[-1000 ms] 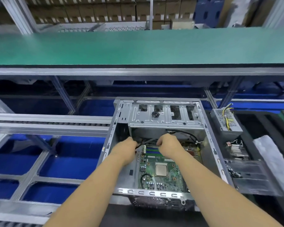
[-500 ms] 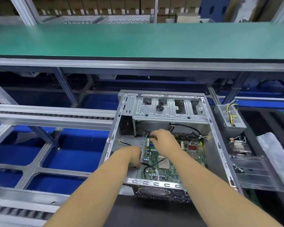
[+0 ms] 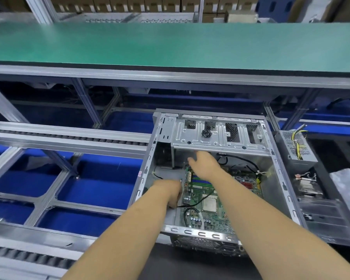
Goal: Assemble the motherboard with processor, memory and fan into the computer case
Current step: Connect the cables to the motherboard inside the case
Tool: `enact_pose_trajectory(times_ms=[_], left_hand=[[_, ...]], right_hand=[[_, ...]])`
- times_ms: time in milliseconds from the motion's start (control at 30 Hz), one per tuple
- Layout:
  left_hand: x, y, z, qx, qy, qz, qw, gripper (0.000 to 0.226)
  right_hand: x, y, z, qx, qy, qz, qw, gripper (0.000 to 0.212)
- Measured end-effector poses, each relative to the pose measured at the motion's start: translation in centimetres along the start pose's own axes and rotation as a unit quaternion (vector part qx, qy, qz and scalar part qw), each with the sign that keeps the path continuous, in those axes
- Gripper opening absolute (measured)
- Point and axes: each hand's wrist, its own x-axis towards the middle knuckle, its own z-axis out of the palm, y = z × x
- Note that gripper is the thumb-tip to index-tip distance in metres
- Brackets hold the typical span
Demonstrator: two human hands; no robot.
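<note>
The open metal computer case [image 3: 282, 178] lies on its side in front of me. Inside it sits the green motherboard [image 3: 216, 221] with the bare processor [image 3: 209, 205] and the blue and green memory slots [image 3: 200, 181]. My left hand [image 3: 170, 191] rests at the board's left edge with its fingers curled down, and a thin black cable [image 3: 192, 204] runs out from under them across the board. My right hand [image 3: 204, 164] reaches to the board's far end, under the drive cage [image 3: 220, 138], thumb pointing left. Its fingertips are blurred.
A power supply [image 3: 295, 148] with yellow wires stands right of the case. A heatsink fan [image 3: 309, 184] lies in a tray nearer to me, beside a white foam sheet [image 3: 348, 184]. A green belt [image 3: 170, 43] runs behind; roller rails [image 3: 69, 136] stretch left.
My left hand has moved from the board's far end toward me along its left edge, drawing the black cable along. My right hand has reached farther back toward the drive cage.
</note>
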Motion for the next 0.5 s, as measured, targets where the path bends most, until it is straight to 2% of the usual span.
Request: enact_pose_trajectory(times_ms=[67,200,267,367,400,500], left_hand=[[-0.1,0.1,-0.3,-0.001,-0.003,0.012,1.0,0.023],[0.2,0.3,-0.3,-0.002,0.022,0.027,0.999,0.01],[0.2,0.4,-0.3,0.0,0.031,0.024,0.999,0.012],[0.1,0.4,-0.3,-0.002,0.065,0.016,0.998,0.015],[0.1,0.4,-0.3,-0.008,0.081,0.008,0.997,0.015],[0.3,0.4,-0.4,-0.044,0.119,-0.035,0.991,0.023]], right_hand=[[-0.3,0.7,-0.6,-0.018,0.014,0.02,1.0,0.033],[-1.1,2.1,-0.7,-0.021,0.059,0.06,0.996,0.035],[-1.7,2.5,-0.9,-0.038,0.035,0.032,0.998,0.025],[-2.6,2.9,-0.9,-0.091,-0.022,-0.066,0.993,0.04],[-2.9,3.0,-0.8,-0.09,-0.026,-0.083,0.992,0.038],[-3.3,4.0,-0.9,-0.052,0.021,-0.095,0.994,0.01]])
